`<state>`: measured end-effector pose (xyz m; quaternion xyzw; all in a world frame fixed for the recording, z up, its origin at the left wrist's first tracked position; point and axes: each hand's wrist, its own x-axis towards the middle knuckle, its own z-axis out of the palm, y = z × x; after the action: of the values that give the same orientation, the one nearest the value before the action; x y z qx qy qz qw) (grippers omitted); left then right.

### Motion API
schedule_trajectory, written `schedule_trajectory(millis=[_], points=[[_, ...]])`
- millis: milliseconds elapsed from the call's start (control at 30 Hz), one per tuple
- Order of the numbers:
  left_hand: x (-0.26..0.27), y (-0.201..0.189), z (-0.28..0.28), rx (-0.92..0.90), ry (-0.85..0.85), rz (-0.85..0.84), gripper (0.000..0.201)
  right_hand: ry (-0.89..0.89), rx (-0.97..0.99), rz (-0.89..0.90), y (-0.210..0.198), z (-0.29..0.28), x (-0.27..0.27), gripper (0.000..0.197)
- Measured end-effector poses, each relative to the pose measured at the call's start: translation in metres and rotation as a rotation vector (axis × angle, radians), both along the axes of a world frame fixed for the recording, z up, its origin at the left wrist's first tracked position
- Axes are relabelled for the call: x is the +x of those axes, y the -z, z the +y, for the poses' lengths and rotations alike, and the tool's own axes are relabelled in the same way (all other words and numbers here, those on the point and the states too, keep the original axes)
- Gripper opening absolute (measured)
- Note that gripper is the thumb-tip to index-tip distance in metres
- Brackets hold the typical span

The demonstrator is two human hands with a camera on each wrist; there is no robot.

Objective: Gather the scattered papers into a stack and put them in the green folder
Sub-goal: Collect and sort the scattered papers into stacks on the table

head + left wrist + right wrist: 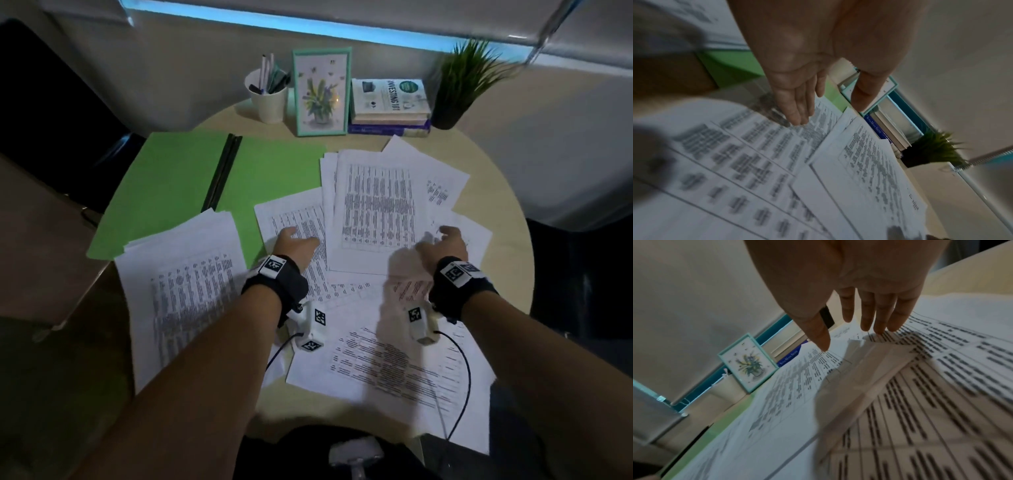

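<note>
From the head view, the green folder (pixel 171 185) lies open on the far left of the round desk (pixel 493 219), and the papers (pixel 376 205) are spread loose across the middle and near side, one bundle (pixel 181 284) overlapping the folder's near corner. The left hand (pixel 296 241) and right hand (pixel 445 243) reach out over the central sheets, both holding nothing.

In the left wrist view, the left hand (pixel 797 91) has its fingers (pixel 797 112) straight and together, thumb apart, hovering low over a printed sheet; whether the tips touch it I cannot tell.

In the right wrist view, the right hand (pixel 849 296) is spread, its fingertips (pixel 879 327) at the raised edge of a sheet that lifts slightly off the pile.

Gathering looks barely begun. The next move probably calls for sweeping the sheets inward from both sides, squaring their edges, then carrying the stack left to the folder.
</note>
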<state>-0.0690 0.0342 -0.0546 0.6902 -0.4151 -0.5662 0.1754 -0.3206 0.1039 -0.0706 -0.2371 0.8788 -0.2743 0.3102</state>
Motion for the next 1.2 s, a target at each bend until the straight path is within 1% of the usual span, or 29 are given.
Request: schedule_trajectory(millis=[100,200,267,367,433,467,533,600,667,733,800,833,867,967,1033,1067,1167,1200], points=[[-0.020,0.001,-0.005,0.038,-0.016,0.002,0.075,-0.032,0.068,-0.025,0.005,-0.014,-0.012,0.072],[-0.038,-0.001,-0.011,0.071,-0.043,0.021,0.078,-0.086,0.115,0.020,0.004,-0.028,-0.010,0.085],[-0.048,0.000,-0.014,0.093,-0.011,-0.008,0.078,-0.148,0.153,0.019,0.004,-0.035,-0.006,0.090],[-0.057,-0.001,-0.017,0.084,-0.026,-0.044,0.076,-0.234,0.202,-0.004,0.004,-0.040,0.000,0.095],[-0.060,0.001,-0.019,0.095,-0.030,-0.064,0.082,-0.243,0.179,-0.038,0.004,-0.040,0.003,0.102],[-0.059,0.009,-0.021,0.099,-0.025,-0.093,0.085,-0.218,0.145,-0.070,0.004,-0.039,0.005,0.104],[-0.054,0.029,-0.025,0.117,0.029,-0.154,0.088,-0.129,0.083,-0.132,0.003,-0.037,0.007,0.097],[-0.051,0.021,-0.014,0.126,0.060,-0.170,0.089,-0.078,0.055,-0.149,0.004,-0.035,0.011,0.083],[-0.050,0.009,-0.002,0.104,0.107,-0.176,0.087,-0.120,0.054,-0.127,0.006,-0.031,0.015,0.067],[-0.048,0.012,0.003,0.095,0.135,-0.187,0.075,-0.190,0.047,-0.103,0.008,-0.026,0.017,0.051],[-0.045,0.014,0.006,0.072,0.100,-0.142,0.055,-0.249,0.065,-0.113,0.009,-0.019,0.019,0.043],[-0.043,0.015,0.007,0.067,0.069,-0.120,0.048,-0.276,0.082,-0.134,0.010,-0.015,0.021,0.042],[-0.041,0.015,0.007,0.062,0.049,-0.100,0.048,-0.305,0.090,-0.153,0.009,-0.011,0.023,0.043],[-0.032,0.014,0.010,0.098,0.046,-0.104,0.078,-0.407,0.078,-0.160,0.008,0.004,0.028,0.043],[-0.025,0.014,0.013,0.111,0.036,-0.099,0.090,-0.472,0.073,-0.138,0.004,0.013,0.032,0.037],[-0.022,0.014,0.014,0.103,0.043,-0.093,0.090,-0.503,0.073,-0.132,0.002,0.017,0.034,0.036],[-0.006,0.015,0.020,0.108,0.121,-0.154,0.073,-0.563,0.083,-0.142,0.002,0.024,0.039,0.052],[0.001,0.014,0.023,0.092,0.127,-0.176,0.072,-0.585,0.071,-0.154,0.001,0.026,0.041,0.052]])
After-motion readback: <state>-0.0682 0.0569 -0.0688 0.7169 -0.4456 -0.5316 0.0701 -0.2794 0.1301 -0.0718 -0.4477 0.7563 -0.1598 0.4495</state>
